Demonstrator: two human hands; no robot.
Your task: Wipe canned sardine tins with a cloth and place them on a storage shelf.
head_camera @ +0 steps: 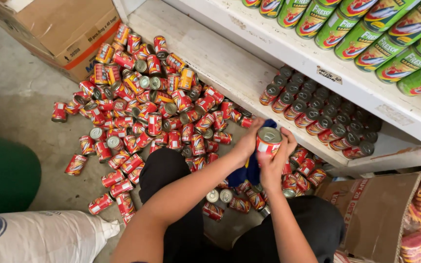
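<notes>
Two hands, left hand (250, 140) and right hand (275, 163), fingers clasping red can (268, 141), blue cloth (249, 170) half hidden.

Scattered cans (137, 112) crowd the floor (20, 92) — left stretch open.

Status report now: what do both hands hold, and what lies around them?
Left hand grips blue cloth against red can. Right hand holds same can. Loose cans cover the floor; rows of cans fill the lower shelf.
</notes>
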